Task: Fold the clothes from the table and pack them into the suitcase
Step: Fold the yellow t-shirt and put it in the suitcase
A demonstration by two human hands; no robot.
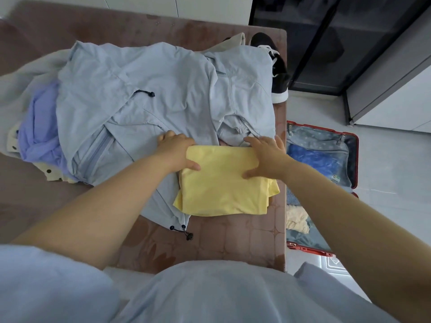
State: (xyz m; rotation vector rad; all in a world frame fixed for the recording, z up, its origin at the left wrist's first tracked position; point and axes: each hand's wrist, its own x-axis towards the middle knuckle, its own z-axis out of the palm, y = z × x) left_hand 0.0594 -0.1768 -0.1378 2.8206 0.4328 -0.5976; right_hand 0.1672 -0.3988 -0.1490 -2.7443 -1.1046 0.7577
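A folded yellow garment lies on the table near its right edge, partly on top of a spread light blue jacket. My left hand grips the garment's far left corner, thumb on top. My right hand holds its far right corner, fingers spread over the fold. A lilac garment and a cream dotted one lie under the jacket at the left. The red suitcase lies open on the floor to the right of the table, with a blue item and a cream cloth inside.
The table has a brown patterned cover. A black and white shoe sits at the table's far right corner beside a beige garment. A dark glass cabinet stands behind the suitcase. Pale floor lies to the right.
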